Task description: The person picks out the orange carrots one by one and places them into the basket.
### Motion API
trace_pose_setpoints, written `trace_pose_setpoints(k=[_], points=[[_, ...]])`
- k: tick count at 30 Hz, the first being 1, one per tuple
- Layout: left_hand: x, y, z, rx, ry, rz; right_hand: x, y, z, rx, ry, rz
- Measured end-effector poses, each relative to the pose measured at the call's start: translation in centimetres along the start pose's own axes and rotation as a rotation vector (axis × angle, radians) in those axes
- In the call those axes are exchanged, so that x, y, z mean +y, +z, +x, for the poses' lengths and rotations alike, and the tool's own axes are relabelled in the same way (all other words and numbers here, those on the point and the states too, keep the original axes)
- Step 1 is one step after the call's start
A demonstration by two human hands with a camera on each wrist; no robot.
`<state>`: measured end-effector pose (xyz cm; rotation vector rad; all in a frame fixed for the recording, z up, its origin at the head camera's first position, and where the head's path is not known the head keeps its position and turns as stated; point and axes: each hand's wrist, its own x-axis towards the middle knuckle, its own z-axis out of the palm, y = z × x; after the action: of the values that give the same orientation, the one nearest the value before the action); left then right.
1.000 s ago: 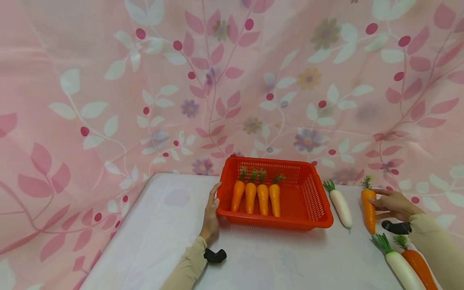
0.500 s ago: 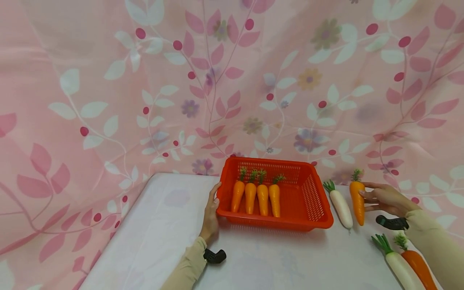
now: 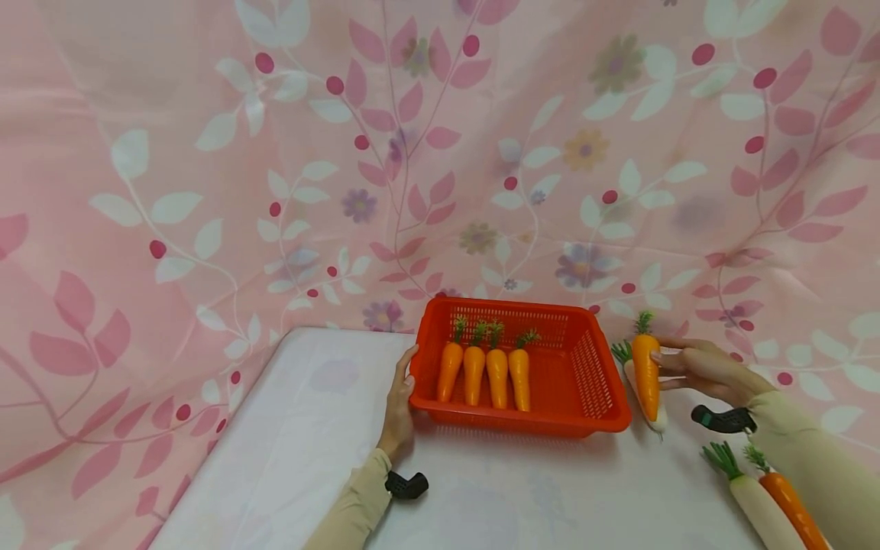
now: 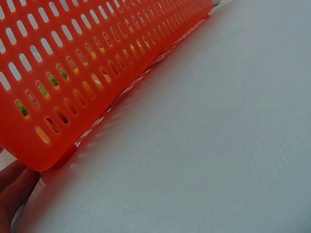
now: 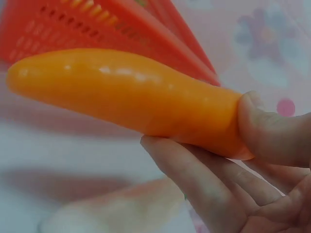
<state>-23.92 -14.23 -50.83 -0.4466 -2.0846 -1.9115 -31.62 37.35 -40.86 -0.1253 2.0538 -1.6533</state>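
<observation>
Our right hand [image 3: 701,372] pinched a carrot [image 3: 645,372] between thumb and fingers [image 5: 209,189], holding it off the table [image 3: 309,428] just to the right of the red basket [image 3: 605,416]. The carrot pointed tip-down, its green top uppermost, and it hung in front of a white radish [image 3: 658,418] that lay on the table beside the basket, so that only the radish's lower end and a bit of its leaves showed. In the right wrist view the carrot filled the frame, with the basket's slotted wall blurred behind it and the pale radish below.

Our left hand [image 3: 399,409] rested flat against the left end of the basket, its fingers straight along the wall and gripping nothing; the left wrist view showed only the basket's wall, the white table and the edge of the hand at the corner.

Four carrots [image 3: 484,373] lay side by side in the left half of the basket, tops toward the back. At the near right corner of the table another radish [image 3: 752,504] and another carrot [image 3: 791,504] lay touching each other. A pink flowered cloth [image 3: 206,191] hung behind everything.
</observation>
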Motion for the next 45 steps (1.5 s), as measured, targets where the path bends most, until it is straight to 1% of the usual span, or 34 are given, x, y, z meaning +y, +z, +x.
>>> trace_pose_setpoints(k=[3, 7, 9, 14, 18, 21, 25, 28, 30, 33, 36, 38, 41, 43, 45], points=[[0.0, 0.0, -0.1, 0.003, 0.004, 0.005, -0.6, 1.0, 0.2, -0.030, -0.027, -0.007], [0.1, 0.0, -0.1, 0.006, 0.008, 0.013, -1.3, 2.0, 0.6, -0.027, -0.038, -0.033], [0.2, 0.1, -0.1, 0.004, 0.014, 0.015, -1.5, 2.1, 0.8, -0.017, -0.042, -0.029], [0.5, 0.0, 0.1, 0.002, 0.037, 0.031, -2.3, 1.7, 1.0, -0.009, -0.083, 0.024], [0.2, -0.1, 0.3, 0.004, 0.027, 0.012, -3.0, 1.8, 1.4, -0.024, -0.100, 0.031], [-1.0, 0.0, 0.5, 0.014, 0.011, -0.021, -3.6, 2.2, 1.7, -0.026, -0.097, 0.035], [-2.8, 0.2, 0.7, 0.036, 0.006, -0.017, -4.3, 3.0, 2.0, -0.020, -0.099, 0.055], [-3.6, 0.3, 0.8, 0.050, 0.014, -0.004, -4.8, 3.7, 2.3, -0.029, -0.112, 0.063], [-3.7, 0.3, 0.8, 0.053, 0.019, -0.007, -5.0, 4.3, 2.7, -0.030, -0.118, 0.068], [-3.4, 0.3, 0.9, 0.047, 0.019, -0.015, -5.3, 5.2, 3.3, -0.022, -0.116, 0.082], [-2.4, 0.2, 0.8, 0.028, 0.005, -0.034, -5.4, 6.2, 3.9, -0.006, -0.104, 0.089], [-1.5, 0.2, 0.7, 0.014, -0.007, -0.043, -5.4, 6.8, 4.4, 0.003, -0.096, 0.069], [-0.3, 0.0, 0.4, -0.001, -0.016, -0.032, -5.4, 7.8, 5.0, 0.007, -0.087, 0.036], [0.0, 0.0, 0.3, -0.004, -0.017, -0.019, -5.5, 8.3, 5.4, 0.011, -0.082, 0.015], [0.1, 0.0, 0.2, -0.005, -0.013, -0.006, -5.6, 8.9, 5.8, 0.014, -0.083, -0.004]])
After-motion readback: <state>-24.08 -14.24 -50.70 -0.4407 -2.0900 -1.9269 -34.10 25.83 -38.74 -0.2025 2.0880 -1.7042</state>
